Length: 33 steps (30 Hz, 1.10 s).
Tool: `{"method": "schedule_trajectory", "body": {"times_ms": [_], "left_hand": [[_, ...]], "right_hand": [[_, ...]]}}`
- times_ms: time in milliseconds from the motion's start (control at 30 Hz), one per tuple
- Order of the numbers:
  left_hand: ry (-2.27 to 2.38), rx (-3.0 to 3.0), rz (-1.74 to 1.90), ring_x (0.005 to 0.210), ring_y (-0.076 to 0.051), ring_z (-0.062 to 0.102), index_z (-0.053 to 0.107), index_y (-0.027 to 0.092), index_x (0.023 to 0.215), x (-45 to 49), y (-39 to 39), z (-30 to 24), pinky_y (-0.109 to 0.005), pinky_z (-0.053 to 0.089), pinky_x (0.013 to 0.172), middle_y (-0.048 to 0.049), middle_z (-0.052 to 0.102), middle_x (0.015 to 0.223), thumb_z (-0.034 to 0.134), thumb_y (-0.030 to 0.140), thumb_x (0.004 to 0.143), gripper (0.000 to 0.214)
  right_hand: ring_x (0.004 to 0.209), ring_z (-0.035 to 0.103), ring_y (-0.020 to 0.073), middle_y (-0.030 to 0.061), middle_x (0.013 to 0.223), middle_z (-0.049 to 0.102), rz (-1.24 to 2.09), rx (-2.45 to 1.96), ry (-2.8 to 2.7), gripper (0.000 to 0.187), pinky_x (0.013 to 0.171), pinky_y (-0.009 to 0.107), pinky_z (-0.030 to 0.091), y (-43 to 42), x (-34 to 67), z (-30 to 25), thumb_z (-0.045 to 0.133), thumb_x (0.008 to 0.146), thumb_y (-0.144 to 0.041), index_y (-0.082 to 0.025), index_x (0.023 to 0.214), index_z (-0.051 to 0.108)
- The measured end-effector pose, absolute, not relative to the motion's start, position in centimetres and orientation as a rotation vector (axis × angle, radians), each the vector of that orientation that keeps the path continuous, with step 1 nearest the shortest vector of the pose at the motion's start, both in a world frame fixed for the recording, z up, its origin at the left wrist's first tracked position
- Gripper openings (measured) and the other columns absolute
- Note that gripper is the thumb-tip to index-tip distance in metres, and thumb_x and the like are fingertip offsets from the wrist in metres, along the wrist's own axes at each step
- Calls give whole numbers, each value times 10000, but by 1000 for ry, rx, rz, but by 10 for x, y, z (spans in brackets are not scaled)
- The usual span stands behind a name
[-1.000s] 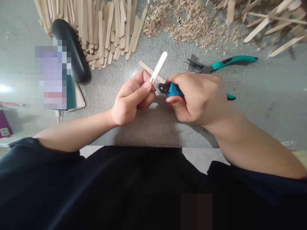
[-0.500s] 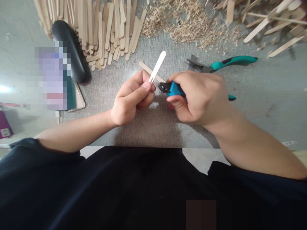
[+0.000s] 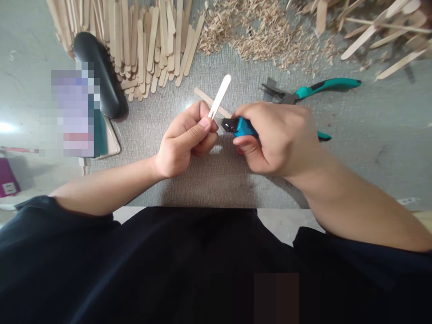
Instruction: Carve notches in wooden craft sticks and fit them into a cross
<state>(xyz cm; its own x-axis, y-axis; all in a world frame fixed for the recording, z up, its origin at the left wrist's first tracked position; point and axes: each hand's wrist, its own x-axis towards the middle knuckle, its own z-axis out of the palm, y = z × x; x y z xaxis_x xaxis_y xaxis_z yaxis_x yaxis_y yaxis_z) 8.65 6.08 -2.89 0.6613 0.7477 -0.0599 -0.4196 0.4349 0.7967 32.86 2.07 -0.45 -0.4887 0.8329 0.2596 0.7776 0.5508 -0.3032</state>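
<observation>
My left hand pinches a pale wooden craft stick between thumb and fingers. The stick slants up and to the right, and a small slit or notch shows in it just above my thumb. My right hand is wrapped round a blue and black utility knife, whose black front end points left at my left fingertips. A thin blade seems to reach toward the stick, but whether it touches cannot be made out. Behind the held stick, a second craft stick lies on the table, partly covered by the hands.
Pliers with teal handles lie beyond my right hand. Farther back are wood shavings, a pile of craft sticks and more scattered sticks. A black case and a blurred phone lie at left on the grey table.
Both hands keep the same grip on the stick and the knife. The stick and knife tip have shifted very slightly; the whole view has also moved a little.
</observation>
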Motion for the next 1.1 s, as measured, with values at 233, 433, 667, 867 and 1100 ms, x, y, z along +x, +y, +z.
{"method": "schedule_trajectory", "body": {"times_ms": [233, 433, 667, 867, 1100], "left_hand": [[381, 851, 692, 424, -33, 239, 543, 256, 930, 88, 58, -20, -182, 255, 487, 136, 300, 572, 838, 681, 1084, 540], [298, 876, 699, 423, -36, 240, 482, 267, 935, 90, 56, -15, -180, 245, 492, 140, 299, 565, 803, 637, 1124, 525], [346, 915, 688, 435, -54, 299, 480, 269, 939, 89, 58, -16, -200, 294, 488, 117, 411, 556, 751, 674, 1143, 528], [554, 873, 803, 645, -82, 558, 528, 230, 854, 88, 62, -17, -241, 459, 614, 45, 593, 756, 952, 644, 987, 607], [630, 782, 816, 666, -80, 566, 560, 225, 899, 86, 60, -12, -235, 498, 650, 55, 589, 764, 988, 548, 980, 542]], "right_hand": [[751, 718, 215, 62, 918, 792, 218, -1184, -2331, 599, 646, 381, 485, 21, 321, -6, 234, 1307, -556, -170, 1258, 690], [800, 749, 233, 80, 952, 796, 318, -1242, -2365, 697, 672, 399, 495, 17, 318, -2, 138, 1285, -659, -208, 1276, 669], [848, 748, 226, 79, 990, 804, 70, -1207, -2317, 681, 721, 384, 501, 19, 315, -4, 153, 1304, -616, -181, 1295, 677], [854, 707, 243, 83, 982, 776, -77, -1192, -2281, 610, 759, 408, 449, 25, 320, -17, 310, 1292, -646, -178, 1346, 697], [952, 712, 278, 90, 1099, 790, -56, -1278, -2237, 692, 906, 458, 436, 31, 321, -38, 288, 1250, -765, -237, 1428, 699]]}}
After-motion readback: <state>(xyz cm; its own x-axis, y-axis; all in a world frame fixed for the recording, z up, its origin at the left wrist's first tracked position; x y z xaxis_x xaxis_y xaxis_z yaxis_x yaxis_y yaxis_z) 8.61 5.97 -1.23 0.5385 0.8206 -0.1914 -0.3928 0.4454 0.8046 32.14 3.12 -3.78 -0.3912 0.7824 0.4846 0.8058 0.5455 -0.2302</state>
